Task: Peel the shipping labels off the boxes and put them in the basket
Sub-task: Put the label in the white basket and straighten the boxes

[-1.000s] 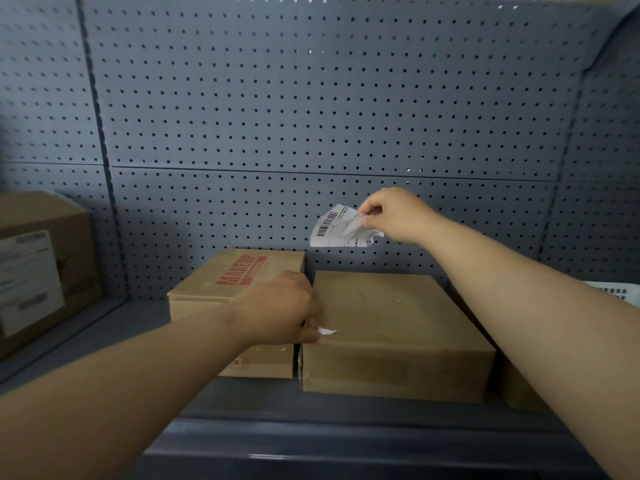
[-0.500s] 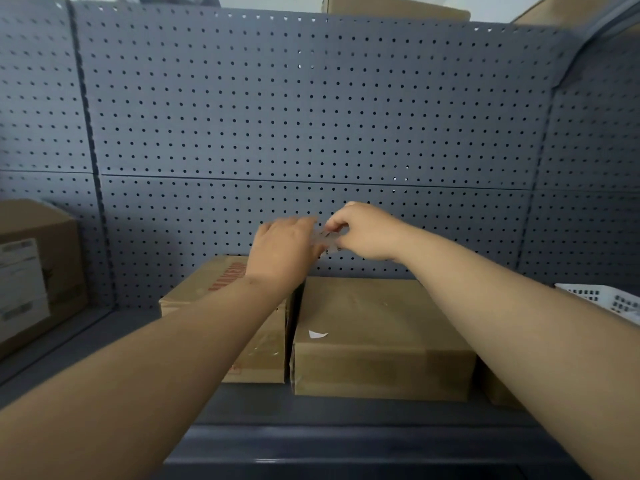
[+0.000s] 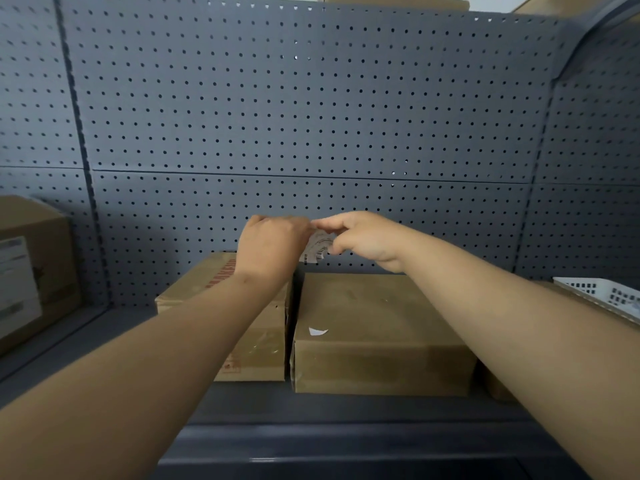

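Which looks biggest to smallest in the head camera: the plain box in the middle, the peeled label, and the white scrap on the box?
1. Plain box, by far the largest.
2. Peeled label, crumpled between both hands and partly hidden, so its full size is unclear.
3. White scrap, the smallest.

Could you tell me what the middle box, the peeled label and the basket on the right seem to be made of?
Middle box: matte brown cardboard, going by its folded edges. Peeled label: thin white paper with a printed barcode, curling between both hands. Basket: probably white plastic, with a moulded lattice wall.
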